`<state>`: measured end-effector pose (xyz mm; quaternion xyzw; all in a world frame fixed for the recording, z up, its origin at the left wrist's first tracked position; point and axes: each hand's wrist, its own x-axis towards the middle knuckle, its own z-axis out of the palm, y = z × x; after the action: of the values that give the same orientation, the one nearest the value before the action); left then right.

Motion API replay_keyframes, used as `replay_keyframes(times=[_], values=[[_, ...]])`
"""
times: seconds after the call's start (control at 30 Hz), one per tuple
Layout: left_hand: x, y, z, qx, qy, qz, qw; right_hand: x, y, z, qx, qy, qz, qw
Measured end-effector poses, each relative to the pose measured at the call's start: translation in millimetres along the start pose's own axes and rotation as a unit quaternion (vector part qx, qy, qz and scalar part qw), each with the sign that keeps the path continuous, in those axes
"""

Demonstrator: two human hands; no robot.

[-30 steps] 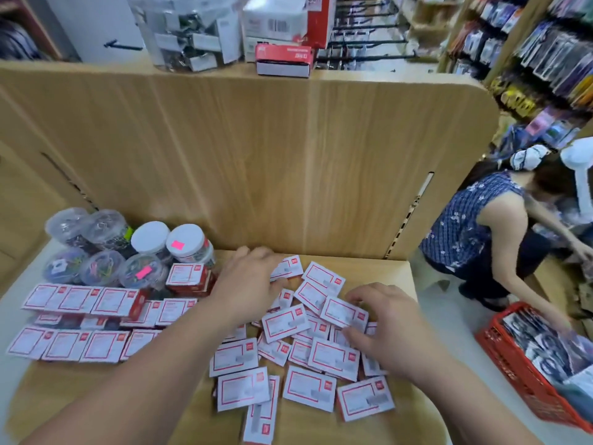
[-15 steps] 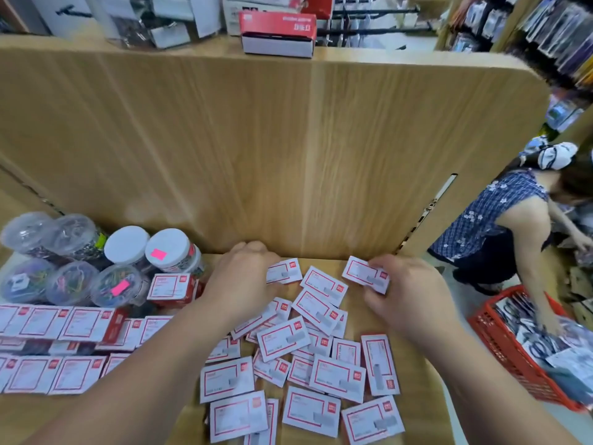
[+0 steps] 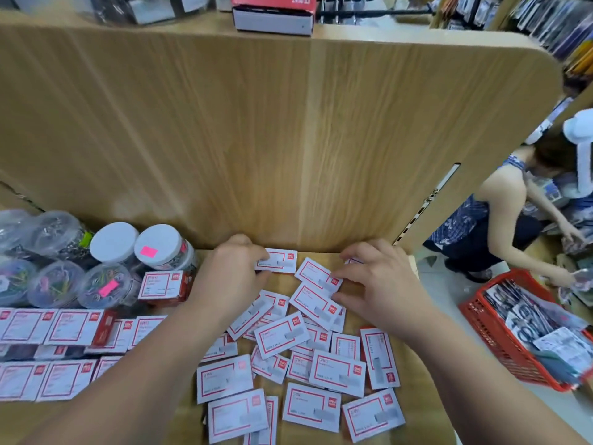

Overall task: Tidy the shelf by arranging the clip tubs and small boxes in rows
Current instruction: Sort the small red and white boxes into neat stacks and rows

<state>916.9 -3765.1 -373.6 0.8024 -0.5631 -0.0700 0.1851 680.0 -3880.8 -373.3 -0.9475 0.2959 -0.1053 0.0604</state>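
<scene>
Probably a stationery shop: price-stickered clip tubs point(image 3: 167, 242), hanging packaged goods point(image 3: 545, 20), red basket point(image 3: 507, 345).

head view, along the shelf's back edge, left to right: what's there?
Clear plastic clip tubs → white-lidded tub with pink sticker → left hand → white red-bordered small box it pinches → right hand → red plastic basket

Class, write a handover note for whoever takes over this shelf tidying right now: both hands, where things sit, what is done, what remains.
Left hand pinches a small box by the back wall. Right hand lies curled over boxes there; grip unclear.
Clip tubs grouped back left; rowed boxes in front of them.
Done: left rows.
To do: the loose pile on the shelf needs lining up.
</scene>
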Motion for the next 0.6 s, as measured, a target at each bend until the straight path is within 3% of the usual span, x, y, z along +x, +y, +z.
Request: replay_keyframes(times=[0.13,0.6], values=[[2.7,-3.1,-5.3,0.020,0.000,-0.015,1.000,4.9,-4.1,3.3,-0.014,-0.001,-0.021,1.000],[5.9,8.0,3.4,-0.004,-0.006,-0.009,1.000,4.0,4.8,15.8,-0.003,0.098,0.067,0.993]])
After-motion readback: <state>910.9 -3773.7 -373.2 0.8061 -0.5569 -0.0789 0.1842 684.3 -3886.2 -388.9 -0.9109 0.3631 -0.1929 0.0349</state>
